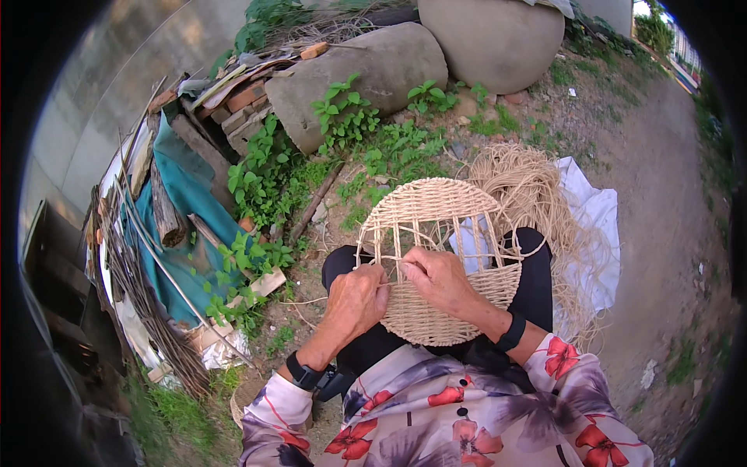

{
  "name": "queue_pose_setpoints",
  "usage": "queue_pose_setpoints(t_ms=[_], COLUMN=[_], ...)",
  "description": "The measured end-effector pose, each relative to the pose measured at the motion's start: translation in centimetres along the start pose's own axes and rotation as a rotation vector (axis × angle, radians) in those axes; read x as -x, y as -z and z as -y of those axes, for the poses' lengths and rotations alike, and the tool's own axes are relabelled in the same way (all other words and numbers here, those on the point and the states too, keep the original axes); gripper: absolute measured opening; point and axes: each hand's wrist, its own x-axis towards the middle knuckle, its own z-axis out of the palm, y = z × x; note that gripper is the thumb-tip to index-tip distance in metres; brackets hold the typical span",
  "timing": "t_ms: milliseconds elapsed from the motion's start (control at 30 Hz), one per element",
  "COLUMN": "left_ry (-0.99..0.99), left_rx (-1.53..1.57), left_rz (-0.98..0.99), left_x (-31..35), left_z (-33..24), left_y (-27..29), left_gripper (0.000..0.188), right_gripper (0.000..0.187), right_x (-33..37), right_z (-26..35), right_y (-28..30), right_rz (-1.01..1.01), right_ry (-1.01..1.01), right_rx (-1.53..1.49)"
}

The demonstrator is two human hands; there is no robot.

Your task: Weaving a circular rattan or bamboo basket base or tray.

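Observation:
A round woven straw-coloured panel [440,313] rests tilted on my lap. Its top and bottom are densely woven; across the middle, bare upright strands leave open gaps. My left hand [358,297] is closed at the panel's left edge, the fingertips partly hidden. With thumb and fingers pinched, my right hand [440,282] grips a thin twisted cord [395,258] among the upright strands, just above the lower weave. A loose strand loops off the panel's right side toward the large heap of loose cord [520,183] beyond my right knee.
White cloth [595,241] lies under and beside the cord heap. To the left are a teal sheet [183,226], a pile of sticks [144,288] and a log [166,202]. Large concrete pieces [366,82], bricks [247,97] and green plants [342,113] stand ahead.

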Motion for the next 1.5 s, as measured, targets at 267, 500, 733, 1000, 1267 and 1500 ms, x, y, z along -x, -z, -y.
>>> queue_pose_setpoints(t_ms=[267, 500, 733, 1000, 1267, 1500], left_ry=[0.123, 0.095, 0.123, 0.145, 0.055, -0.111], left_rx=[0.156, 0.335, 0.438, 0.408, 0.185, 0.040], left_rz=[0.505, 0.673, 0.582, 0.198, -0.076, -0.203], left_x=[-4.0, -5.0, -4.1, 0.0, 0.9, 0.9], left_z=[2.8, 4.5, 3.6, 0.8, 0.2, 0.5], left_y=[1.5, 1.1, 1.5, 0.8, -1.2, -1.7], left_gripper=[0.027, 0.029, 0.025, 0.012, 0.009, 0.011], right_gripper=[0.023, 0.022, 0.018, 0.012, 0.006, 0.006], right_x=[1.1, 1.4, 1.6, 1.5, -0.5, -0.7], right_z=[0.7, 0.5, 0.3, -0.4, -0.8, -1.2], right_y=[0.0, -2.0, -2.3, -1.7, -1.1, -1.1], right_rz=[0.143, 0.073, -0.028, 0.042, 0.102, 0.141], right_ry=[0.250, 0.253, 0.367, 0.292, 0.270, 0.286], right_rx=[0.234, 0.392, 0.415, 0.308, 0.348, 0.361])
